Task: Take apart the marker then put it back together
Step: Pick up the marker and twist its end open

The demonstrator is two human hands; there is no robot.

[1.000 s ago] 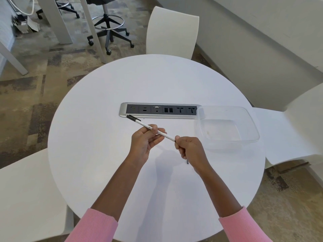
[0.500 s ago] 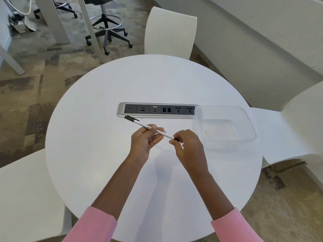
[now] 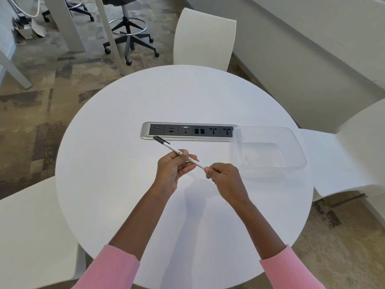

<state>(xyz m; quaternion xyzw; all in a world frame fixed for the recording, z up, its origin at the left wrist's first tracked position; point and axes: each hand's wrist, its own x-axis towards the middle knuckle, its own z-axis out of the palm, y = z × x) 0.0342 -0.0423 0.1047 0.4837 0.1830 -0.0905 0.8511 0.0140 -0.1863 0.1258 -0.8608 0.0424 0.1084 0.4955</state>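
We held the marker [image 3: 169, 147] in the air above the round white table [image 3: 125, 184], with both hands on it. Our left hand [image 3: 174, 170] gripped the white barrel about midway, thumb over the top and fingers curled beneath. Our right hand [image 3: 225, 178] was closed around the near end, which was hidden inside the curled fingers, so we could not tell what that end looked like. The marker ran on a slant, away and to the left from the right hand. Its black cap [image 3: 159, 139] was on the far end and lay, in our view, against the near edge of the socket panel [image 3: 189, 131] set into the table. Just right of the panel stood a clear plastic container [image 3: 298, 147], near our right hand but apart from it. Pink sleeves [image 3: 112, 268] covered our forearms at the bottom edge. White chairs [image 3: 205, 36] stood around the table, and a wheeled stool [image 3: 129, 34] stood farther off on the carpet.
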